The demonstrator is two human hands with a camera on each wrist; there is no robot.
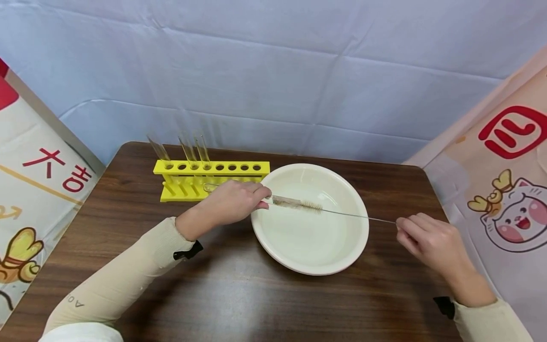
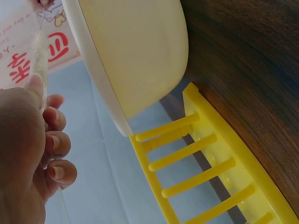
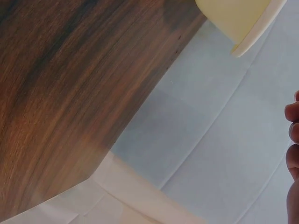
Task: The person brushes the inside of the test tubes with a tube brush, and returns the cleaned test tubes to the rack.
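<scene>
My left hand [image 1: 232, 202] grips a clear test tube [image 1: 284, 201] over the left part of the white basin [image 1: 309, 272], its fingers curled round the glass. The tube's rounded end pokes out left of the hand, and its mouth points right. Part of a test tube brush [image 1: 313, 206] is inside the tube; some bristles show outside its mouth. To the right of the basin, my right hand [image 1: 433, 240] pinches the brush's thin wire handle, which runs across the rim. In the right wrist view only a few fingertips [image 3: 293, 133] show at the edge.
Behind my left hand stands a yellow test tube rack [image 1: 213, 167], close against the basin, with three tubes leaning in its left holes. The brown wooden table [image 1: 239, 304] ends at a pale blue cloth [image 1: 273, 85]. Printed cloths hang at both sides.
</scene>
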